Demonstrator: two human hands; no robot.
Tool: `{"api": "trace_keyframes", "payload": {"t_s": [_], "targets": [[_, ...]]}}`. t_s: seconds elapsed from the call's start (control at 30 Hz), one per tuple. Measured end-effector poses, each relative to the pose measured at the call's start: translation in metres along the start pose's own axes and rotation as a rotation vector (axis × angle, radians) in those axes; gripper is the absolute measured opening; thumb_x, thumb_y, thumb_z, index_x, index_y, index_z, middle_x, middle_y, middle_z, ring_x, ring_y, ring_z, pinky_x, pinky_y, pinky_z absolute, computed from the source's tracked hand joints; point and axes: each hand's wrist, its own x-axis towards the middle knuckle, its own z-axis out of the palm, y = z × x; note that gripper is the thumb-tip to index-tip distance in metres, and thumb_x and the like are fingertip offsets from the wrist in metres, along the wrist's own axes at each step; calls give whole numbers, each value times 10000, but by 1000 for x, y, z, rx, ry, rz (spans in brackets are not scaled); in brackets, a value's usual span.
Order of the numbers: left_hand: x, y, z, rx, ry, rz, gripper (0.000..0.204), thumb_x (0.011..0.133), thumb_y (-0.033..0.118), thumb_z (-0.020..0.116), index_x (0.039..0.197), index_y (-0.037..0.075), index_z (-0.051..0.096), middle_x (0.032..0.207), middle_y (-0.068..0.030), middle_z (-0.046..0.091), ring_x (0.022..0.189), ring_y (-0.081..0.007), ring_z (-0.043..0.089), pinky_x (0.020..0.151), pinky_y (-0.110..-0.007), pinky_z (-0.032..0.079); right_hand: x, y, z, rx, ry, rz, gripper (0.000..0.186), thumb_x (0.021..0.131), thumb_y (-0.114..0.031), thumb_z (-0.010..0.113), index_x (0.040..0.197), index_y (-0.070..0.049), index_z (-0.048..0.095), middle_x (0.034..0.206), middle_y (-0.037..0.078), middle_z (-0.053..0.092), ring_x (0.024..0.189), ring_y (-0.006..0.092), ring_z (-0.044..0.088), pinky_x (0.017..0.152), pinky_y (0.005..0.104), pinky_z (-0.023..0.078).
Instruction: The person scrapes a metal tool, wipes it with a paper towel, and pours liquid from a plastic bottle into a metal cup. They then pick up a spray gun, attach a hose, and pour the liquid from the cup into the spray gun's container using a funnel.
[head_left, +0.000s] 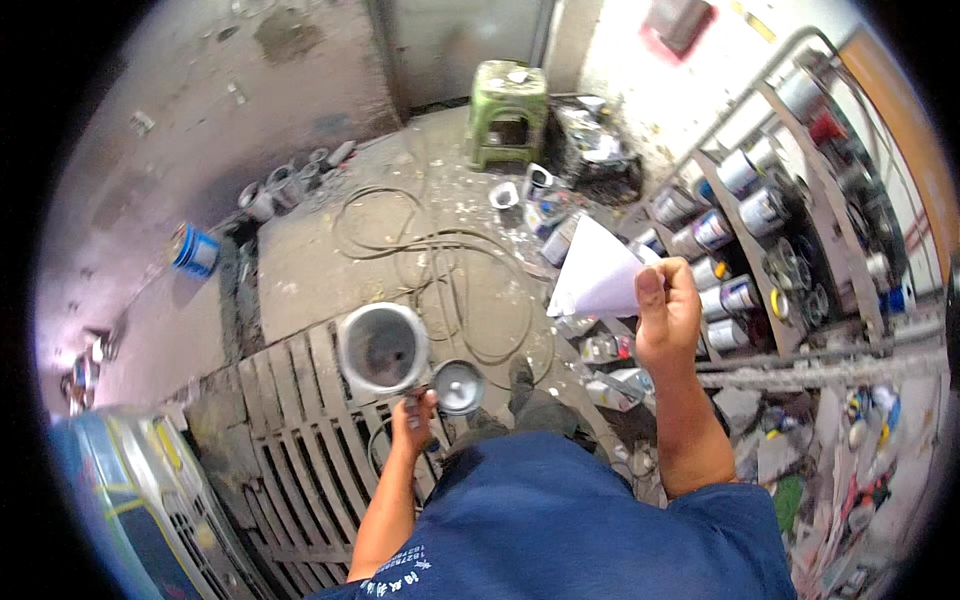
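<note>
My left hand (412, 425) is closed round the handle of what looks like a paint spray gun, whose wide grey cup (383, 348) stands open at the top. The cup's inside is grey with a darker bottom. Close beside that hand is a round grey lid (458, 387); whether the fingers also hold it, I cannot tell. Up to the right, my right hand (668, 310) pinches a white paper paint strainer (600, 275) between thumb and fingers. The cone-shaped strainer is apart from the cup, with its narrow end hidden or unclear.
A hose (465, 240) lies coiled on the floor ahead. Paint cans fill a slanted rack (745, 200) at right. Beyond are a green stool (507, 115) and a blue bucket (195, 250). A slatted floor grate (300, 410) and a masked vehicle part (150, 500) lie at left.
</note>
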Motion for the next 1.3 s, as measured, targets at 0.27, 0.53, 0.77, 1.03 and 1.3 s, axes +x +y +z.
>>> {"api": "trace_keyframes", "payload": {"t_s": [0.27, 0.53, 0.77, 1.03, 1.3], "targets": [[14, -21, 35, 425, -70, 602, 299, 830, 218, 656, 1052, 25, 603, 963, -114, 648, 875, -252, 610, 776, -346, 479, -11, -38, 100, -200, -789, -1018, 188, 771, -172, 659, 813, -63, 512, 865, 65, 632, 840, 230, 650, 741, 348, 521], [36, -6, 40, 248, -131, 286, 238, 873, 257, 608, 956, 34, 607, 827, -71, 579, 782, -195, 555, 712, -325, 457, 4, -32, 110, -298, -844, -1158, 262, 721, -226, 649, 897, -55, 559, 863, 60, 609, 824, 207, 627, 807, 362, 492], [51, 17, 48, 167, -42, 83, 257, 910, 292, 566, 872, 42, 611, 708, -33, 518, 701, -145, 507, 656, -307, 438, 42, -26, 84, 73, -715, -1016, 455, 817, -422, 661, 1021, -26, 569, 966, 115, 599, 913, 282, 627, 844, 410, 490], [53, -2, 42, 198, 16, -243, 412, 931, 331, 554, 1150, -18, 562, 964, -68, 589, 826, -112, 525, 719, -273, 435, 12, 261, 55, 196, -331, 563, 185, 847, -119, 657, 974, -13, 572, 852, 41, 590, 792, 134, 575, 716, 269, 470], [108, -54, 69, 151, 260, -139, 300, 940, 302, 448, 986, 19, 536, 763, 7, 488, 636, -68, 395, 556, -250, 328, -44, 588, 64, 255, 141, 1250, 241, 920, -280, 572, 928, -39, 571, 650, -6, 507, 489, 96, 446, 424, 254, 342]]}}
